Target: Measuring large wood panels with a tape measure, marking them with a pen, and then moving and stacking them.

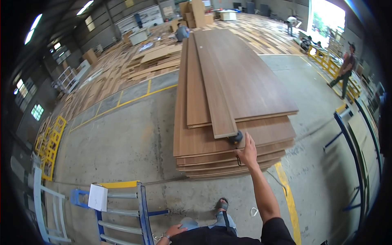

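Note:
A stack of large brown wood-grain panels (265, 126) stands before me, with a narrow board (222, 118) lying lengthwise on top. At that board's near end sits a small black rounded tool (235, 138) that looks like a tape measure. Just right of it is my right hand (248, 153), fingers stretched forward and thumb apart. A dark strap (239, 161) hangs by the thumb; whether it loops round the hand is unclear. Low in the view, my left hand (176, 230) rests near my thigh with its fingers extended, holding nothing visible.
A blue-framed roller stand (122, 212) bears a small white box (98, 197) at lower left. Another blue rack (351, 134) stands on the right. A person (347, 67) is at the far right; another crouches (182, 32) beyond the stack. Loose boards (155, 61) cover the far floor.

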A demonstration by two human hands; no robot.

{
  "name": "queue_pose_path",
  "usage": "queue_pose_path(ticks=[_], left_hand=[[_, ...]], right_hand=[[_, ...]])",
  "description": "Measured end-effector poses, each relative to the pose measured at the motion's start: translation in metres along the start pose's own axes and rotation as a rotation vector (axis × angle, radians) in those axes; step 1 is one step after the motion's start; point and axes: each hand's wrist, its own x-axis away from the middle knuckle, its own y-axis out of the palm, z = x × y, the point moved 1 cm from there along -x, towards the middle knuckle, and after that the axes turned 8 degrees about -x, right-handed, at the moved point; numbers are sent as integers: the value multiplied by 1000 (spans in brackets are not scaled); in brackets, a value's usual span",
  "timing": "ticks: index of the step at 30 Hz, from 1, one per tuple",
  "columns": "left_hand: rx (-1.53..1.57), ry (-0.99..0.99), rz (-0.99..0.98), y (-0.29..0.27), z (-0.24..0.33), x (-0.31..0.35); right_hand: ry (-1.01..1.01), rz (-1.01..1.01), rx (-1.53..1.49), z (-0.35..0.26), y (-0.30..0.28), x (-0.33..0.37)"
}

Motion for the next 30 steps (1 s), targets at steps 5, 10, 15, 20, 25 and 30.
queue_pose_path(ticks=[5, 10, 15, 20, 25, 30], left_hand=[[-30, -54, -36, -13, 31, -44], [-7, -26, -65, -62, 31, -87], [342, 133, -4, -157, 106, -106], [875, 671, -534, -268, 196, -128], [808, 730, -574, -381, 228, -144], [491, 756, -156, -424, 239, -173]], right_hand=[[16, -27, 18, 26, 64, -72], [9, 50, 246, 15, 60, -20], [830, -131, -558, -25, 31, 85], [732, -172, -866, -132, 108, 112], [-70, -179, -40, -260, 110, 47], [-617, 703, 84, -413, -19, 8]])
